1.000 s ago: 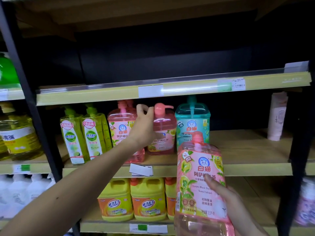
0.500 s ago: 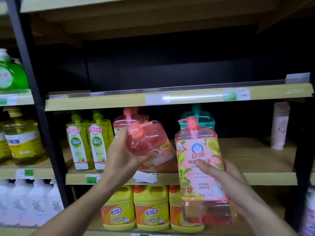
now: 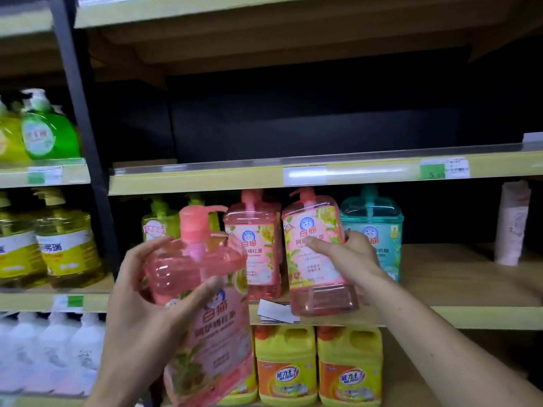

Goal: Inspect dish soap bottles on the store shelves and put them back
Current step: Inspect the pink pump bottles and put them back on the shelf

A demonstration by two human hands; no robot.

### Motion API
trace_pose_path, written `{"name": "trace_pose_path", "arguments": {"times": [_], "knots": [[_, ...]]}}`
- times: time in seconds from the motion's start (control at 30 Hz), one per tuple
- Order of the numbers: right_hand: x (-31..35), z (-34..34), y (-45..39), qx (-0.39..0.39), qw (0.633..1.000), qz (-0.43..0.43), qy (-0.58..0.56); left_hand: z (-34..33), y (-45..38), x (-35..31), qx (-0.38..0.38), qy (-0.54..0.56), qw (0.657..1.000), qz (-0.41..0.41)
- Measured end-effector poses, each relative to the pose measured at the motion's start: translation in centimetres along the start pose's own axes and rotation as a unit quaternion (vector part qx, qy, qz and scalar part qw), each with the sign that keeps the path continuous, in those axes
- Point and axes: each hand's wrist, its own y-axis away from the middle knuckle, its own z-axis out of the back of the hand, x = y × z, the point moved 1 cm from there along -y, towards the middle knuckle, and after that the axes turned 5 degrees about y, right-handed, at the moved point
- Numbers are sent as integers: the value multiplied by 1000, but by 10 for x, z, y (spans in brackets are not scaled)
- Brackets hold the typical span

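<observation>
Store shelving edged in yellow fills the view, its middle shelf (image 3: 440, 317) stocked with pump bottles of dish soap. At lower left, the person's left hand (image 3: 138, 312) curls round the shoulder of a pink soap bottle (image 3: 205, 318), thumb across the front just above the label, holding it off the shelf and tilted toward the camera as if under inspection. At centre, the right hand (image 3: 349, 254) wraps a second pink bottle (image 3: 316, 254) at label height, index finger laid across the front, the base level with the shelf's front edge; whether it already stands there cannot be told. It sits between a third pink bottle (image 3: 254, 245) and a teal bottle (image 3: 379, 230) standing in the row. Yellow jugs (image 3: 317, 365) line the shelf below, and a loose price card (image 3: 276, 312) hangs at the shelf lip. The task appears midway: one bottle is all but returned, the other is yet to go back, and neighbours remain unchecked
</observation>
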Motion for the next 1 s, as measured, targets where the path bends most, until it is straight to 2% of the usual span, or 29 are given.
{"name": "trace_pose_path", "arguments": {"times": [0.1, 0.33, 0.6, 1.0], "knots": [[1, -19, -11, -24, 999, 16, -22, 14, 8, 14, 0, -16, 1000, 4], [-14, -38, -27, -45, 997, 44, -53, 28, 14, 30, 33, 26, 998, 40], [-32, -54, -27, -94, 990, 104, -24, 17, 18, 40, 55, 95, 990, 84], [-34, -54, -43, -46, 990, 112, 65, 6, 27, 58, 97, 85, 986, 102]]}}
